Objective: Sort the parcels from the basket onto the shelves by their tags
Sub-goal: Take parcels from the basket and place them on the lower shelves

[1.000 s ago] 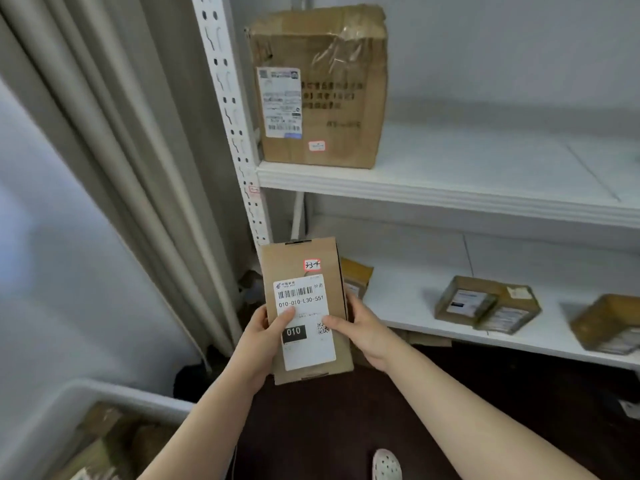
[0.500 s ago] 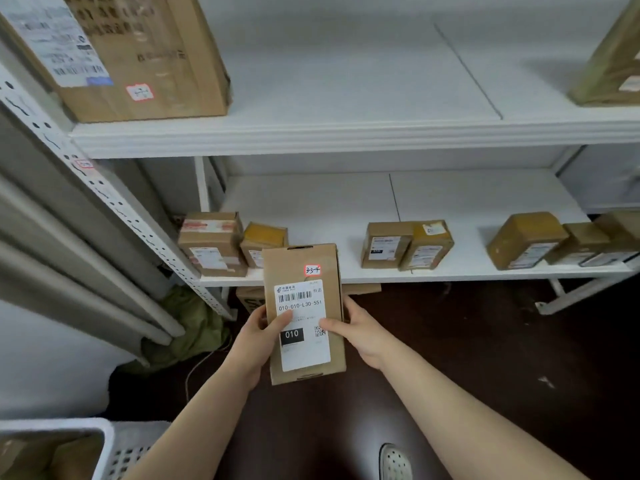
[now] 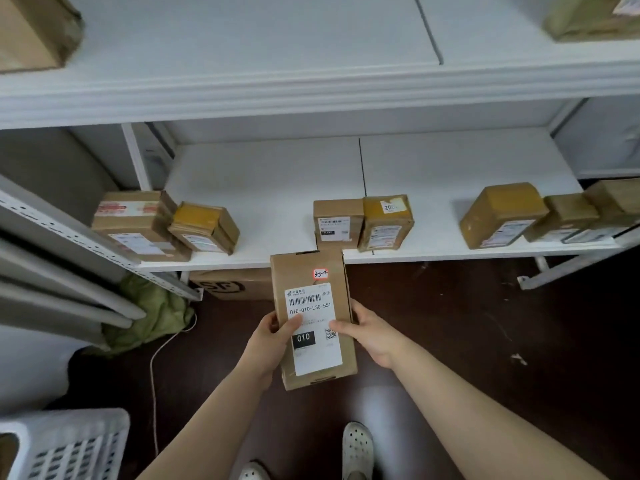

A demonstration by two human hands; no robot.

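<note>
Both hands hold one parcel (image 3: 313, 306) upright over the dark floor: the left hand (image 3: 266, 344) grips its left edge with the thumb on the white label, and the right hand (image 3: 370, 336) grips its right edge the same way. The grip is as it was half a second ago, but the shelves now sit closer. A small red tag (image 3: 320, 274) sits above the label. The parcel's far end overlaps the front edge of the lower shelf (image 3: 277, 188), where bare room lies between a left pair of boxes (image 3: 138, 223) and a middle pair (image 3: 337, 220). More boxes (image 3: 502, 214) crowd the right end. At near left, the white basket (image 3: 69, 441) shows only a sliver of brown inside.
</note>
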